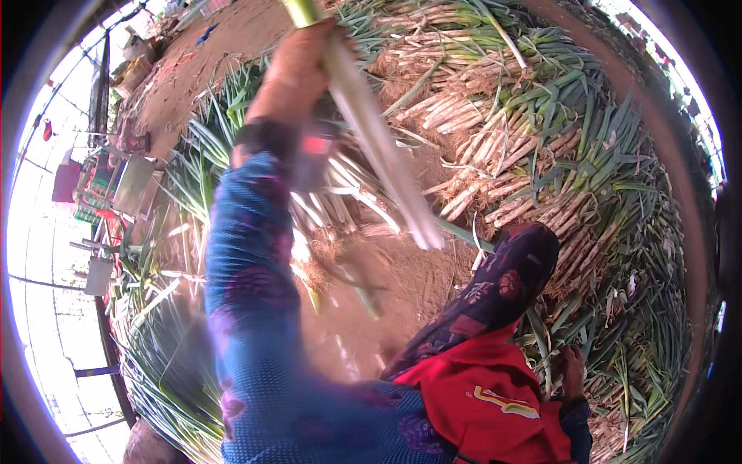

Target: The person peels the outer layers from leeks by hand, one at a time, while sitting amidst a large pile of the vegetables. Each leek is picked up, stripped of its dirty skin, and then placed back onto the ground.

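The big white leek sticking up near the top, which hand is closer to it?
Left. The left hand is holding the white leek near its green end; the right hand is well away, low down beside the red apron.

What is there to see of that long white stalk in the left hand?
The stalk looks like a leek: long, slender and fresh, light green at the upper part and whitish below. The left hand grips it near the picture's top edge, where its upper end runs out of view. It slants down to the right, its lower end free against bare soil behind. Blur hides finer detail, so whether any roots remain is unclear.
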The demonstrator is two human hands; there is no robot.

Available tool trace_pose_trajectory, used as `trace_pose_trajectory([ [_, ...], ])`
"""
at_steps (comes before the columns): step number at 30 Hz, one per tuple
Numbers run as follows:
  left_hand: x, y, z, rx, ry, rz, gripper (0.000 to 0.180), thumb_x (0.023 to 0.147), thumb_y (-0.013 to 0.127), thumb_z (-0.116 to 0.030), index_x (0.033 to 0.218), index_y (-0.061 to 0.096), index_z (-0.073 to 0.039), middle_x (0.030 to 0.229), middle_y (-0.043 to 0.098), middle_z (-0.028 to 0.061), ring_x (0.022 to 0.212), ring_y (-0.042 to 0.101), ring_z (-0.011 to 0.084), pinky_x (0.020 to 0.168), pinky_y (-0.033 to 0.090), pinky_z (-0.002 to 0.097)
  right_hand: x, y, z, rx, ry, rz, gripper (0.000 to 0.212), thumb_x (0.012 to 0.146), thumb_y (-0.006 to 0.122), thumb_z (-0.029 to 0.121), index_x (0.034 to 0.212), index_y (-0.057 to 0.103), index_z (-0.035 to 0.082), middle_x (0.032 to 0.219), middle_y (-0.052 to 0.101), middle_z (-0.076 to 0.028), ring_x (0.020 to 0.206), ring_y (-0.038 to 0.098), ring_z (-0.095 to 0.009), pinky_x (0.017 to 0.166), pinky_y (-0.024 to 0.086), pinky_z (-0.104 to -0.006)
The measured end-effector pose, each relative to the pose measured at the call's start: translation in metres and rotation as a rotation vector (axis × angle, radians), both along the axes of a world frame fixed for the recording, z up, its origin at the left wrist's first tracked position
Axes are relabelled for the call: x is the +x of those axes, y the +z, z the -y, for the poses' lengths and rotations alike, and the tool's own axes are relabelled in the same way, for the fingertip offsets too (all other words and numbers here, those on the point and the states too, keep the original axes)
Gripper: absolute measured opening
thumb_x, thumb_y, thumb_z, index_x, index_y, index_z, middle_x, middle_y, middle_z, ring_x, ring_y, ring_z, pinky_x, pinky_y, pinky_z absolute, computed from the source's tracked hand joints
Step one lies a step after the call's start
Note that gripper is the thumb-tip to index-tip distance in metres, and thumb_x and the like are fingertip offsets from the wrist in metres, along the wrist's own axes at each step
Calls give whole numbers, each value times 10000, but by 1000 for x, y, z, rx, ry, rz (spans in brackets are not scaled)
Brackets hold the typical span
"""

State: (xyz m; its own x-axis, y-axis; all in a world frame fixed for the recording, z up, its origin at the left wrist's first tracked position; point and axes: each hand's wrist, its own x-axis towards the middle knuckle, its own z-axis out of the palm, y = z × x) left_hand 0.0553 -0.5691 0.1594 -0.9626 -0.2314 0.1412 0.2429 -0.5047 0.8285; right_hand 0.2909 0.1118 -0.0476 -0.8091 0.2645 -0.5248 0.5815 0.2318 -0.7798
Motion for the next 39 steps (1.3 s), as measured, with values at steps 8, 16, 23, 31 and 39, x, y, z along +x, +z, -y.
trace_pose_trajectory([
  [8, 111, -140, 275, -835, 656, 579, 373, 838, 663, -392, 1010, 616, -64, 850, 630, 80, 772, 599, 216, 697, 489, 361, 0, -15, -29, -35, 56, 62, 149, 888, 584, 208, 930, 625, 71, 705, 545, 45, 589, 501, -64, 530, 388, -216],
  [16, 69, -312, 20, -860, 452, 710, 301, 810, 654, -118, 1102, 624, -54, 821, 647, 7, 776, 602, 114, 644, 494, 258, -3, -11, -24, 81, 78, 115, 198, 884, 541, 171, 1011, 628, 47, 764, 589, 24, 639, 539, -86, 578, 426, -240],
  [23, 21, -151, -277, -591, -316, 94, 290, 873, 631, -113, 1150, 588, -36, 988, 647, 99, 861, 621, 188, 756, 515, 311, 3, 2, -21, 22, 50, 109, 175, 894, 547, 215, 917, 606, 51, 709, 588, -5, 586, 551, -96, 525, 429, -236],
  [31, -42, -90, -422, 23, -354, 12, 236, 861, 615, -121, 1082, 572, -53, 956, 650, 91, 860, 656, 213, 714, 507, 312, -19, -56, 7, 28, 39, 167, 259, 864, 582, 278, 873, 607, 21, 748, 575, -41, 649, 564, -123, 574, 459, -267],
  [39, -86, -149, -506, -13, -357, 388, 260, 885, 563, -105, 1136, 527, -50, 984, 638, 91, 872, 652, 223, 720, 510, 315, -71, -103, 7, -142, -108, -99, 298, 867, 566, 231, 1039, 610, -8, 847, 645, -64, 729, 622, -137, 605, 506, -269],
])
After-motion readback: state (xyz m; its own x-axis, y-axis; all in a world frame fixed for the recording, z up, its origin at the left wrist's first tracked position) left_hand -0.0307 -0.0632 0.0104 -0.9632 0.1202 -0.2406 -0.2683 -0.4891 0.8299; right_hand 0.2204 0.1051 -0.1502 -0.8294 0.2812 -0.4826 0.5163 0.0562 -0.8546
